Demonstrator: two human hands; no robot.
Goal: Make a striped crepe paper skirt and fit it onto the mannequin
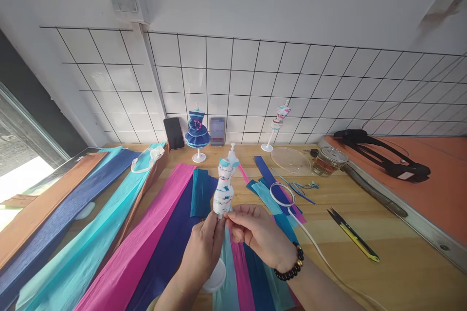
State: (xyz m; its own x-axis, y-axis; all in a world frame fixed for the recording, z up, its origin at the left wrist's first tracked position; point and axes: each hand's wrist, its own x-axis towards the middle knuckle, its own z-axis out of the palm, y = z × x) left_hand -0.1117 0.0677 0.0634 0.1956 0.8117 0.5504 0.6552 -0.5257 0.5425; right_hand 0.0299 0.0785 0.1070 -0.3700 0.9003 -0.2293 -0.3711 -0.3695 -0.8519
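Observation:
A small white mannequin (224, 187) with teal, blue and red patches is held upright at the middle of the view. My left hand (207, 242) grips it at its lower end from the left. My right hand (253, 228) is closed at the lower right edge of the figure, thumb and forefinger together; whether anything tiny is between them cannot be made out. Behind the held figure shows the white top of another form (232, 150). Beneath the hands lie pink and teal paper strips (242, 272) and a white round lid (215, 276).
A mannequin in a blue dress (197, 129) and a patterned mannequin (280, 119) stand by the wall. On the right are yellow-black snips (353, 234), a ring with a white cable (282, 195), scissors (299, 187) and a glass jar (328, 160). Crepe paper (153, 233) covers the left.

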